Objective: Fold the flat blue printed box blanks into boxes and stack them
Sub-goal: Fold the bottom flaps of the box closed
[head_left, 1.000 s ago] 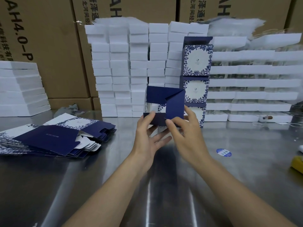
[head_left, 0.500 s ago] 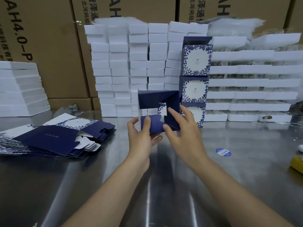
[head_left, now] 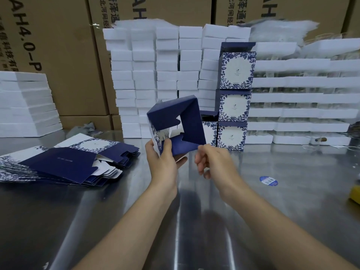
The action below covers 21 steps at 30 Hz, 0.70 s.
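Box shift: since a moment ago the box (head_left: 175, 121) has tipped onto a slant and risen a little. The right grip (head_left: 214, 162) has come off the side flap and drawn back toward the body.
Meaning: three end flaps look folded in but not locked, and a gap is left at the centre. I judge this end only half closed, so tucking the last flap is the step in hand.
Right grip: fingers curled and motion-blurred, just below the box's lower right corner. I cannot tell whether a fingertip touches the flap or whether it holds anything.
Left grip (head_left: 165, 152): wrapped round the box's lower left corner, thumb pressed on the lower flap, fingers behind. It alone carries the box, held above the tabletop (head_left: 272, 211).
Box inside: only white card lining shows through the gap, with nothing in it.
Blanks (head_left: 68, 158): a fanned flat pile on the tabletop, well out to the left of the left grip. Many are left to fold.
Sticker (head_left: 268, 181): a blue one lying right of the right grip.
Stack (head_left: 235, 106): beyond the right grip, three finished boxes in a column with a fourth low beside them. Their contents are hidden.
Foam blocks (head_left: 155, 75): white columns behind the box, with cartons (head_left: 58, 55) farthest back.
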Each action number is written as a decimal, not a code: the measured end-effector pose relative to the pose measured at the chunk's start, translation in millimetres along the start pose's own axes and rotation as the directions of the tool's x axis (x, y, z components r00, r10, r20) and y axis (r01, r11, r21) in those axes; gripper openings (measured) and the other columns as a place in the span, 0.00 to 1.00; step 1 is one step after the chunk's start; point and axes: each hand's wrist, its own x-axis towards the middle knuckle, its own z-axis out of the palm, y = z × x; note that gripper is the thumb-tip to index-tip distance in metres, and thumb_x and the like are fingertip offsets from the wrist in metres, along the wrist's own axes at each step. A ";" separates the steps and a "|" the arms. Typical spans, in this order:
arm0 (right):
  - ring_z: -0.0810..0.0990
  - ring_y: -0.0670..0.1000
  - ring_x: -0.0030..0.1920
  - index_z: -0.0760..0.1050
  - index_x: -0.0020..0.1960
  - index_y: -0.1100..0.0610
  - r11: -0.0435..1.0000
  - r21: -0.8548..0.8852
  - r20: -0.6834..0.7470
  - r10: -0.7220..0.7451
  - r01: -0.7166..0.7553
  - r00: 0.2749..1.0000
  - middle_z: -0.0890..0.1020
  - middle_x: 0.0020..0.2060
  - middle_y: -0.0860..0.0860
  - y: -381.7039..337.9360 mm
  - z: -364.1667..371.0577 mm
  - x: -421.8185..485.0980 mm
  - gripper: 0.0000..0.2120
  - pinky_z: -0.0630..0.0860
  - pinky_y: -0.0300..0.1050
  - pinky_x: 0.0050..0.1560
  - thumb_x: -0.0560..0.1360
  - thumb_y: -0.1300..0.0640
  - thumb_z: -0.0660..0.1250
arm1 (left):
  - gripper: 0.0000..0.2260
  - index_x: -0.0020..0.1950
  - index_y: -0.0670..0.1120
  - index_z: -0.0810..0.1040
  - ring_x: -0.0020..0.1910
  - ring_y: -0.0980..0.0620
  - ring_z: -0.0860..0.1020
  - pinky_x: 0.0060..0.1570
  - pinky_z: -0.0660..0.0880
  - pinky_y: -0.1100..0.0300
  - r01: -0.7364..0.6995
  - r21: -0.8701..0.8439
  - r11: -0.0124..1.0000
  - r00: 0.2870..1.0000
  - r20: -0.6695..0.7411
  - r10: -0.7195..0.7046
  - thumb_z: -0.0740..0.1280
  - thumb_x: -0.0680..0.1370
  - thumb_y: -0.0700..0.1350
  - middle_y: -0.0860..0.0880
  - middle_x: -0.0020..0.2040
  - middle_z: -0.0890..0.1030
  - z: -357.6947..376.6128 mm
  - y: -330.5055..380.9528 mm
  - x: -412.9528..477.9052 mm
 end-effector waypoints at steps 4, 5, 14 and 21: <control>0.69 0.47 0.24 0.76 0.26 0.52 0.998 0.058 -0.046 0.028 -0.025 0.999 0.73 0.23 0.51 -3.4 -0.9 0.2 0.22 0.64 0.35 0.23 0.79 0.54 0.63 | 0.14 0.69 0.46 0.72 0.45 0.53 0.88 0.38 0.82 0.63 0.031 -0.021 0.999 1.000 -0.007 -0.031 0.67 0.85 0.47 0.44 0.59 0.86 0.8 3.1 -0.7; 0.69 0.47 0.24 0.76 0.27 0.52 0.999 0.043 -0.059 0.036 -0.034 0.998 0.72 0.23 0.51 -3.5 -1.4 -0.2 0.23 0.65 0.35 0.24 0.80 0.53 0.63 | 0.13 0.67 0.47 0.72 0.43 0.54 0.88 0.37 0.82 0.64 0.033 -0.025 0.999 0.999 -0.005 -0.033 0.67 0.85 0.47 0.45 0.58 0.86 0.8 3.1 -1.1; 0.67 0.46 0.26 0.75 0.34 0.54 0.998 0.059 -0.078 -0.018 0.022 0.997 0.70 0.25 0.48 -2.2 -1.7 -0.8 0.18 0.66 0.34 0.26 0.82 0.54 0.66 | 0.23 0.78 0.41 0.69 0.45 0.49 0.89 0.39 0.83 0.64 0.116 -0.032 0.993 0.993 0.005 -0.116 0.68 0.84 0.45 0.40 0.60 0.86 2.0 4.7 -3.9; 0.66 0.47 0.26 0.75 0.32 0.56 0.991 0.093 -0.086 -0.087 0.095 0.992 0.70 0.24 0.50 -6.6 -2.2 -4.5 0.18 0.65 0.35 0.26 0.80 0.59 0.67 | 0.17 0.71 0.38 0.74 0.45 0.46 0.89 0.42 0.85 0.59 0.112 0.001 0.994 0.994 0.017 -0.112 0.67 0.84 0.43 0.39 0.57 0.87 2.0 4.9 -3.5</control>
